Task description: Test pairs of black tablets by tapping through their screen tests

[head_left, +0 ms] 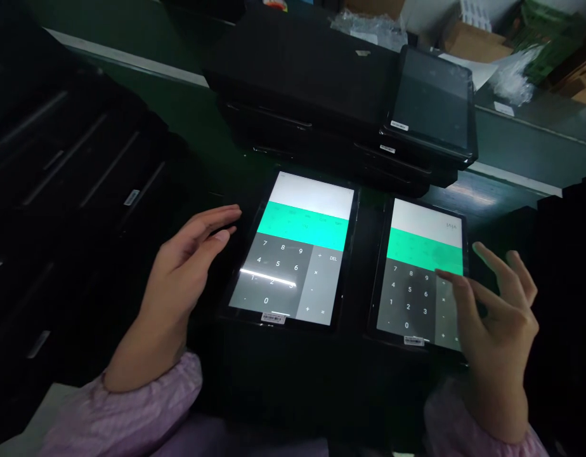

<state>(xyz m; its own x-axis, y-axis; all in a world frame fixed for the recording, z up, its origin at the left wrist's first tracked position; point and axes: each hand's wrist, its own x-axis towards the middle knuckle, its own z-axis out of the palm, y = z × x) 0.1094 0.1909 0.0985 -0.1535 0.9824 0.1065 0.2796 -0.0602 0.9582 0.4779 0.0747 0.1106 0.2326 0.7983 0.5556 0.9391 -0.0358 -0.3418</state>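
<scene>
Two lit tablets lie side by side on the dark green bench, each showing a calculator screen with a green band and a grey keypad. My left hand (179, 266) hovers just left of the left tablet (295, 251), fingers stretched out and holding nothing. My right hand (495, 311) is over the right edge of the right tablet (419, 273), fingers spread, with a fingertip at or just above the keypad's right column. Both wrists wear pink sleeves.
A stack of dark tablets (430, 105) sits behind the lit ones, beside black trays (297, 76). More black trays (69, 165) fill the left side. Cardboard boxes and plastic bags (507, 70) lie beyond the bench's far edge. Dark stacks (569, 254) stand at right.
</scene>
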